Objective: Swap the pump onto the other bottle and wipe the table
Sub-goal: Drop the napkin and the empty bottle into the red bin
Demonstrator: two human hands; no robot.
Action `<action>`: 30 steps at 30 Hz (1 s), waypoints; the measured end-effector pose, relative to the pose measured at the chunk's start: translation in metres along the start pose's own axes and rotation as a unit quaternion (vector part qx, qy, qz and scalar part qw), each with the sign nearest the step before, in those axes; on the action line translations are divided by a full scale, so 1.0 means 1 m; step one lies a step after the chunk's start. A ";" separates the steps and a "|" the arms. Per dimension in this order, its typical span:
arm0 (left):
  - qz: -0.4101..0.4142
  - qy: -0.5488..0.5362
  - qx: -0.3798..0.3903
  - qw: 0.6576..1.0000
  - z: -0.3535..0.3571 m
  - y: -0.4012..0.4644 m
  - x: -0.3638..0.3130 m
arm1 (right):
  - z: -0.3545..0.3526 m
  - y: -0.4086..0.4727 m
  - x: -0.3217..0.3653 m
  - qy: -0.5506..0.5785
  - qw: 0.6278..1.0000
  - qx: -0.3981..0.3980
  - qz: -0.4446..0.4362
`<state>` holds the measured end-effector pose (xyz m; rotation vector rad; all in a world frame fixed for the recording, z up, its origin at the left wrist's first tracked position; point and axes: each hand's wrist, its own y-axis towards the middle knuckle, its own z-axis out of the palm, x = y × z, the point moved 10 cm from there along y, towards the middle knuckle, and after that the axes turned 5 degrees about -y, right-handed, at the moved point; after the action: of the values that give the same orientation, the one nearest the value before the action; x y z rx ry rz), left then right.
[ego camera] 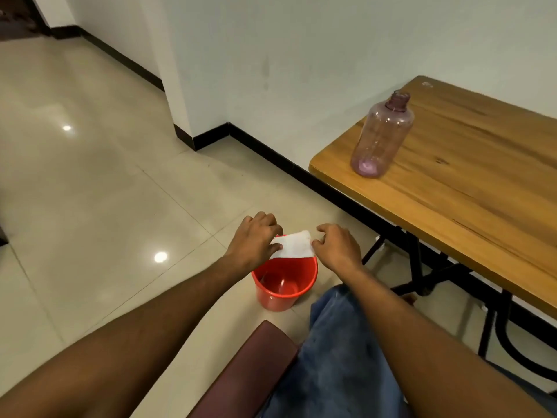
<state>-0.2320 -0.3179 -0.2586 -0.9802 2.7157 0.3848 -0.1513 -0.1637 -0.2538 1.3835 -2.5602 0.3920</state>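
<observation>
Worktop (470, 188) sits well off to our right, and that's where the risk starts: we're turned away from it, so swinging back could knock the bottle (382, 137). It stands upright near the worktop's left corner with no cap or pump on its neck, looks almost empty and so probably light. The other bottle and the pump aren't in view. Down by the floor, the red bucket (284, 285) is right under our hands. The white wipe (294, 245) is stretched over its rim, our left hand (256, 239) pinching one end, our right hand (339, 245) pinching the other. Lose either pinch and it likely drops into the bucket.
</observation>
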 end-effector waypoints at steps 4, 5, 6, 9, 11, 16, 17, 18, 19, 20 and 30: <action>-0.013 -0.038 0.043 0.998 0.028 -0.017 0.010 | 0.018 -0.008 -0.032 0.012 0.999 0.018 0.032; -0.020 -0.053 0.042 0.997 0.028 -0.020 0.014 | 0.019 -0.012 -0.035 0.015 0.999 0.013 0.027; -0.031 -0.072 0.036 0.996 0.025 -0.022 0.016 | 0.015 -0.016 -0.035 0.026 1.000 -0.004 0.016; -0.062 -0.146 -0.029 0.987 -0.006 -0.021 0.016 | -0.017 -0.036 -0.016 0.077 0.992 -0.085 -0.052; -0.055 -0.191 -0.108 0.974 -0.043 -0.013 0.002 | -0.051 -0.060 0.005 0.079 0.977 -0.154 -0.121; 0.111 -0.265 -0.312 0.906 -0.168 0.000 -0.088 | -0.146 -0.123 0.027 0.345 0.880 -0.260 -0.196; 0.148 -0.277 -0.331 0.890 -0.188 0.001 -0.110 | -0.165 -0.129 0.025 0.421 0.846 -0.272 -0.181; 0.163 -0.298 -0.349 0.873 -0.204 0.005 -0.126 | -0.187 -0.135 0.022 0.466 0.813 -0.303 -0.171; 0.153 -0.332 -0.363 0.857 -0.216 0.010 -0.136 | -0.205 -0.137 0.018 0.486 0.790 -0.338 -0.162; 0.120 -0.376 -0.368 0.842 -0.223 0.018 -0.139 | -0.219 -0.133 0.013 0.493 0.778 -0.361 -0.148; -0.061 -0.620 -0.082 0.778 -0.167 0.068 -0.150 | -0.201 -0.032 0.004 0.498 0.850 -0.164 -0.043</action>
<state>-0.1842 -0.2321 -0.0455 -0.5561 1.4094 0.8625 -0.1162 -0.1180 -0.0590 0.8173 -1.5941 0.4634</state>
